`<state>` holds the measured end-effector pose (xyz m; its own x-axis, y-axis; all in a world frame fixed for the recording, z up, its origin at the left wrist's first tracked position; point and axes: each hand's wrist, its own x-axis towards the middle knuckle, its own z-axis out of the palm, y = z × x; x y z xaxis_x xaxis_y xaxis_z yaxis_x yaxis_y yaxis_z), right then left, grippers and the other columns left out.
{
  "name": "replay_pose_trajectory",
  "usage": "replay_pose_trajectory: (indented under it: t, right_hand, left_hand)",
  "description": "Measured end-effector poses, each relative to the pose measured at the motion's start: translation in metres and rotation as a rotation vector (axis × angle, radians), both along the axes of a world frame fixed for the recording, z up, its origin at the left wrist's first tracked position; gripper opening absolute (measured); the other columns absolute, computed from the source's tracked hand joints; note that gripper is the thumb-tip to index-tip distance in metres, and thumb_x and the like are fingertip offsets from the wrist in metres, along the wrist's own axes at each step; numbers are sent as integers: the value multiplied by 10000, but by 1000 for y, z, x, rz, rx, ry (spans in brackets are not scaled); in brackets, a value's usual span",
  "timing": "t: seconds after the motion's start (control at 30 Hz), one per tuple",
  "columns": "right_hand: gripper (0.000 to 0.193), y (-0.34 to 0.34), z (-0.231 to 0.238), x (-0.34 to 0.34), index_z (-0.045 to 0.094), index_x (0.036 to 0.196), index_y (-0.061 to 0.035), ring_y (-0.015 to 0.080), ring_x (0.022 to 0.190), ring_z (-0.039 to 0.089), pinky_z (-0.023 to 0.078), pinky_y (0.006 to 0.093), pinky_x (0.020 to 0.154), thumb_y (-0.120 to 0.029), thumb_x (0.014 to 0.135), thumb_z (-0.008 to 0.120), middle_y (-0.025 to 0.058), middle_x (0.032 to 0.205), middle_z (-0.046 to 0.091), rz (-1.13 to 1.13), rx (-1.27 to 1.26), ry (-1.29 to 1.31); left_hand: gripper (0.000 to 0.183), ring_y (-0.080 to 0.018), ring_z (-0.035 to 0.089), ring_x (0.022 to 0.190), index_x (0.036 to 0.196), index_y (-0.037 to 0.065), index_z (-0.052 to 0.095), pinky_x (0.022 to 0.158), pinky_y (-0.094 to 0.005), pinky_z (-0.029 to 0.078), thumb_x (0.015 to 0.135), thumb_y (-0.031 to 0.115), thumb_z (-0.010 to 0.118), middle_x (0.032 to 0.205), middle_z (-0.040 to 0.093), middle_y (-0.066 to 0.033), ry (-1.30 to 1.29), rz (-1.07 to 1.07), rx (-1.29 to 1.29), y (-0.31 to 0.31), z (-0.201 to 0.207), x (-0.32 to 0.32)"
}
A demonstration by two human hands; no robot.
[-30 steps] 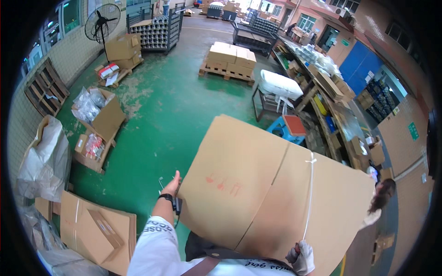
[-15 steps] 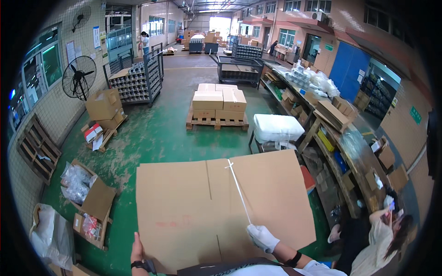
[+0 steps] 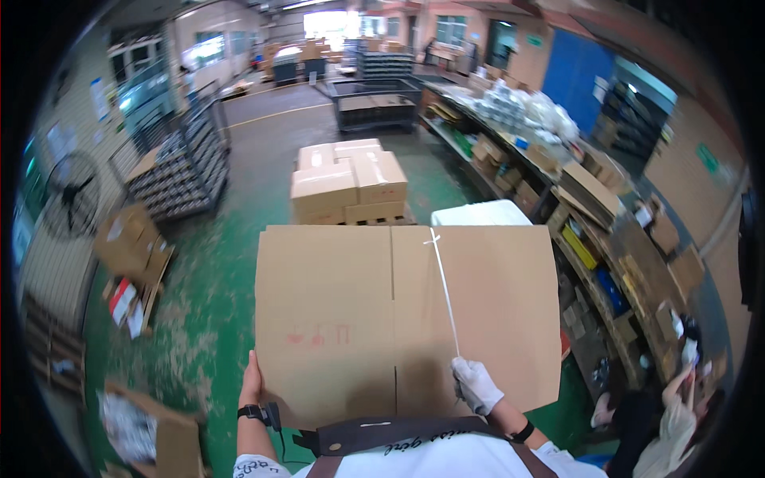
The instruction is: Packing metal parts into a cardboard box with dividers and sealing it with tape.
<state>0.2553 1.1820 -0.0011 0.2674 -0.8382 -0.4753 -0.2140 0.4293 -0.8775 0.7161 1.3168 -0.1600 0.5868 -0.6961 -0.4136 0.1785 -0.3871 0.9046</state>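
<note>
A large folded-flat brown cardboard box (image 3: 327,279), possibly a stack of them, is held in front of my body. A thin white string (image 3: 444,287), knotted near the far edge, runs over it toward me. My right hand (image 3: 476,385), in a white glove, is closed round the near end of this string and rests close to the cardboard. At the left side edge is my bare left hand (image 3: 251,381), gripping the cardboard, with its fingers partly hidden behind. Faint red marks are printed on the cardboard's left half.
Ahead, taped cartons (image 3: 348,179) sit on a wooden pallet. A cluttered workbench (image 3: 602,247) runs along the right, with a seated person (image 3: 669,426) near it. At left are a wire cart (image 3: 179,171), a floor fan (image 3: 73,195) and an open carton of clear plastic (image 3: 131,426).
The cardboard has been lifted higher and levelled, now hiding part of the white-wrapped bundle and pallet. Both hands have moved up with it, and the view has turned slightly right.
</note>
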Motion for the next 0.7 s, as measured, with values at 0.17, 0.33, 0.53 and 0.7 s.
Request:
replay_pose_trajectory:
  t: [0.17,0.33,0.53,0.7]
  right_hand:
    - [377,-165,-19,37,431,662,-132,87,402,355,298,263,385,-372,949,468,-37,508,360,-140,-15,-108]
    - [345,-317,-11,64,412,644,-130,105,368,310,264,278,369,-335,919,446,-24,481,335,-304,93,-186]
    - [352,-474,-36,100,390,638,-152,106,356,267,228,276,366,-349,916,479,-36,468,287,-614,118,-289]
    - [378,-582,-55,111,375,631,-173,113,356,248,201,285,367,-371,930,491,-38,459,259,-924,135,-392]
  left_hand:
    - [779,-216,560,1098,1298,-9,515,936,-346,441,930,651,325,1243,581,-116,81,-140,-44,-224,18,44]
    - [763,-214,576,1060,1278,-15,533,910,-338,450,925,640,368,1198,604,-115,-64,-316,54,-435,31,104]
    - [709,-211,589,1003,1214,-65,553,851,-339,476,925,575,452,1131,624,-129,-231,-567,9,-735,18,138]
    - [678,-221,610,945,1173,-119,538,786,-357,499,896,499,569,1092,626,-154,45,-758,-82,-975,51,75]
